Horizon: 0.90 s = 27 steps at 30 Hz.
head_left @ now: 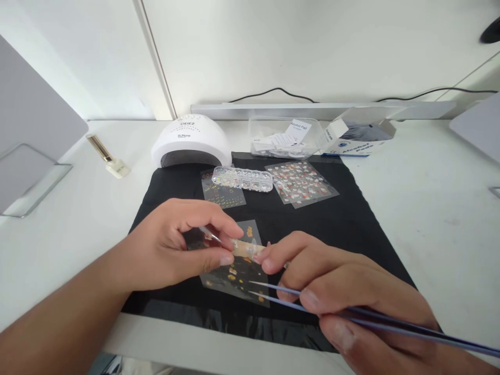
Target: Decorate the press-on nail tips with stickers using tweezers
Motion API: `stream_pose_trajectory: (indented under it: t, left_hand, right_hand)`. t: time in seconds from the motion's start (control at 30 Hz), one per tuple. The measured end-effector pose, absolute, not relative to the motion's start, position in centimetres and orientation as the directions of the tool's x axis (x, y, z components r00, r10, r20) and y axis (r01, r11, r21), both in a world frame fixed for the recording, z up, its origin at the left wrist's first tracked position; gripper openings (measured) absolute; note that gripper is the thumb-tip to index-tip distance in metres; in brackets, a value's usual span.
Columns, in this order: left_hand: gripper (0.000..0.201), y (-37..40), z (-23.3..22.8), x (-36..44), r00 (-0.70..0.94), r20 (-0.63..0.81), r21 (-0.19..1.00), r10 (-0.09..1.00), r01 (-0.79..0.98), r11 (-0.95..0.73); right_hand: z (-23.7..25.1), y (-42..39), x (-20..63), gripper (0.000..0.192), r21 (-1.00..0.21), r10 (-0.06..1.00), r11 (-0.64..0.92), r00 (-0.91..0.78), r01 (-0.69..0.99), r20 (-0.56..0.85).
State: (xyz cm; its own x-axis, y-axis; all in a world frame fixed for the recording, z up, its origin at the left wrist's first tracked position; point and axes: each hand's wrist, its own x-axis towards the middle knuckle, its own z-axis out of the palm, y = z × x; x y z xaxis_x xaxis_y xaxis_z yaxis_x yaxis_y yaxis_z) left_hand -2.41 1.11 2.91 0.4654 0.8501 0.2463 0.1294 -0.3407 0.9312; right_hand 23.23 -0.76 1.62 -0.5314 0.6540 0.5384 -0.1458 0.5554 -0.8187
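Observation:
In the head view, my left hand [195, 245] is closed, thumb and index finger pinching one end of a small beige strip [244, 247] with clear, nail-shaped pieces on it. My right hand [332, 291] grips blue tweezers [297, 302] between thumb and fingers. Their pale tips are apart with nothing between them. The right index fingertip touches or nearly touches the strip's other end. Under both hands lies a clear sticker sheet [236, 286] with gold and orange designs, partly covered by my fingers.
A black mat [175, 187] covers the table's middle. At its back are a white nail lamp [191, 138], a rhinestone case [242, 178], another sticker sheet [307, 182], a clear tub of packets [258, 148] and an alcohol pad box [357, 140]. A polish bottle [117, 167] stands left.

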Motion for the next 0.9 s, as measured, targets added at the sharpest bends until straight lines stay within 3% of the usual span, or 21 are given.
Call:
stream_pose_trajectory:
  t: [0.13,0.33,0.5,0.57,0.67,0.8,0.9]
  left_hand:
    - [0.022,1.1,2.5,-2.5,0.45,0.245,0.951,0.859,0.059,-0.303]
    - [0.048,1.1,1.4,-1.6,0.316,0.3,0.952,0.9,-0.166,-0.259]
    - [0.064,1.0,0.7,-1.5,0.252,0.334,0.942,0.908,-0.072,-0.327]
    - [0.064,1.0,0.7,-1.9,0.23,0.461,0.871,0.857,0.068,-0.486]
    - [0.061,1.0,1.4,-2.5,0.334,0.642,0.624,0.69,0.295,-0.723]
    - [0.044,0.9,2.8,-2.8,0.533,0.613,0.398,0.584,0.43,-0.81]
    - [0.034,1.0,3.3,-2.9,0.547,0.582,0.389,0.601,0.462,-0.797]
  right_hand:
    - [1.5,-1.3,22.7,0.012,-0.837,0.73,0.528,-0.429,-0.141,0.532]
    - [0.7,-2.1,22.0,0.021,-0.835,0.779,0.522,-0.302,-0.175,0.55]
    - [0.8,-1.5,22.4,0.014,-0.811,0.742,0.562,-0.336,-0.161,0.58]
    - [1.1,-1.2,22.7,0.016,-0.796,0.694,0.588,-0.415,-0.147,0.589]
    - [1.4,-0.9,23.0,0.029,-0.78,0.645,0.609,-0.483,-0.142,0.592]
    - [1.6,-0.8,22.9,0.032,-0.8,0.641,0.582,-0.524,-0.145,0.561]
    - [1.5,-0.6,22.8,0.032,-0.805,0.622,0.57,-0.556,-0.162,0.552]
